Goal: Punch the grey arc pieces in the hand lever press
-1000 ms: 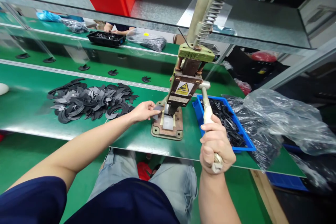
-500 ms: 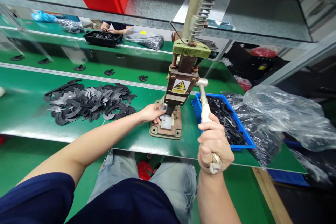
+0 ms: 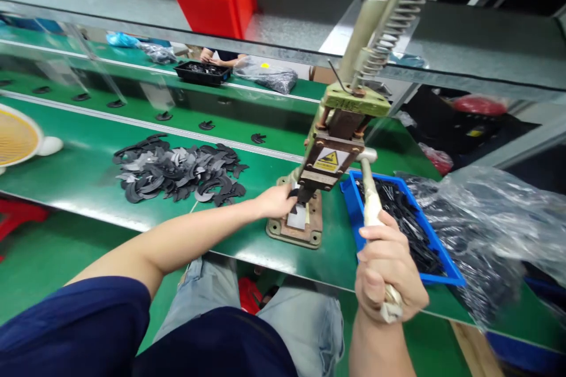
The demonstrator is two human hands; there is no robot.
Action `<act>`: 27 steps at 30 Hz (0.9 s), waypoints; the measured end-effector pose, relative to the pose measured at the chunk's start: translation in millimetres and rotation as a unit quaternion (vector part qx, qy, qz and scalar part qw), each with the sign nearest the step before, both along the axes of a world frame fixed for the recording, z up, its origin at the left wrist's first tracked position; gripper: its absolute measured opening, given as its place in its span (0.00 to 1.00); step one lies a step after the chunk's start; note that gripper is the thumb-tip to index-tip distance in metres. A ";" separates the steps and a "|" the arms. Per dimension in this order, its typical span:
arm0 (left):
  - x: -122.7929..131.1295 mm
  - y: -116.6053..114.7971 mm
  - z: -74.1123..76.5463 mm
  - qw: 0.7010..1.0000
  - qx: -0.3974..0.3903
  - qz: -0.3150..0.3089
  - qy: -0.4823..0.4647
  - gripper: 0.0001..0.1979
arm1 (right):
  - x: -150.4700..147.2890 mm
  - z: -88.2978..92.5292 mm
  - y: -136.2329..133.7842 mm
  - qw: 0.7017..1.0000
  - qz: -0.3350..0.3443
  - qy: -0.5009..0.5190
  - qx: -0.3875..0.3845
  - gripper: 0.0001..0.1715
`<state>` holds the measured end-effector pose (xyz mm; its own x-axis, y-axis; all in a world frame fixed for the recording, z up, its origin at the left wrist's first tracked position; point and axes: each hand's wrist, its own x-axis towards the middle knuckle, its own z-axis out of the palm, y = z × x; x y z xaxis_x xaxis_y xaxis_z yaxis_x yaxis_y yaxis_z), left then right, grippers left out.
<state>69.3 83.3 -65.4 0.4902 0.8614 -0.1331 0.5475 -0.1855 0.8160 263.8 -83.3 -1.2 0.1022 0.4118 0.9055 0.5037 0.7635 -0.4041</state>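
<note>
In the head view, the only one I have, my left hand (image 3: 275,202) reaches in from the left to the hand press (image 3: 316,174), its fingers narrowed on a dark curved piece (image 3: 293,193); the back of the hand hides part of the grip, so I cannot tell exactly how each fingertip sits. That piece is over the press base (image 3: 315,222), beside the dark ram (image 3: 306,193) and just behind a pale plate (image 3: 296,218). My right hand (image 3: 389,268) is wrapped around the tape-covered lever handle (image 3: 372,203), fingers curled in a full fist, with the wrapped end poking out below. On the press body I can read a yellow warning triangle (image 3: 328,158) on a white label, and a coil spring (image 3: 395,15) rises above. Left of the press, on the green bench (image 3: 88,179), I see a loose pile of curved pieces (image 3: 177,168), black and grey; to its right stands a blue tray (image 3: 352,203) of thin black strips (image 3: 409,218), with clear plastic bags (image 3: 486,206) alongside. Farther back, similar pieces lie spaced in a row, the nearest to the press being a single black piece (image 3: 257,138). Beyond, a co-worker's hands (image 3: 216,60) are at a black tray (image 3: 194,75).
</note>
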 end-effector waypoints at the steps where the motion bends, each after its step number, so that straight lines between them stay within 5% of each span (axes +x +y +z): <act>1: -3.6 -4.0 1.9 0.998 0.053 -0.021 0.005 0.12 | 0.3 0.2 0.3 1.000 -0.001 -0.001 0.003 0.14; 5: -39.8 7.4 5.3 0.981 0.158 -0.109 0.027 0.11 | -1.5 0.0 1.5 1.000 -0.005 0.015 0.013 0.14; 9: -100.9 63.9 5.2 0.943 0.253 0.007 0.214 0.14 | -5.3 -0.2 2.9 0.999 -0.009 0.024 0.028 0.16; 14: -141.6 114.6 -3.6 0.877 0.254 0.015 0.408 0.27 | -5.6 0.5 4.5 0.999 -0.013 0.023 0.029 0.16; 20: -136.8 115.2 -15.5 0.871 0.266 0.000 0.412 0.19 | -3.3 0.7 2.8 0.999 -0.012 0.013 0.027 0.17; 27: -129.2 90.5 -2.2 0.894 0.288 -0.026 0.341 0.19 | -7.0 0.3 4.0 0.999 -0.020 0.020 0.035 0.17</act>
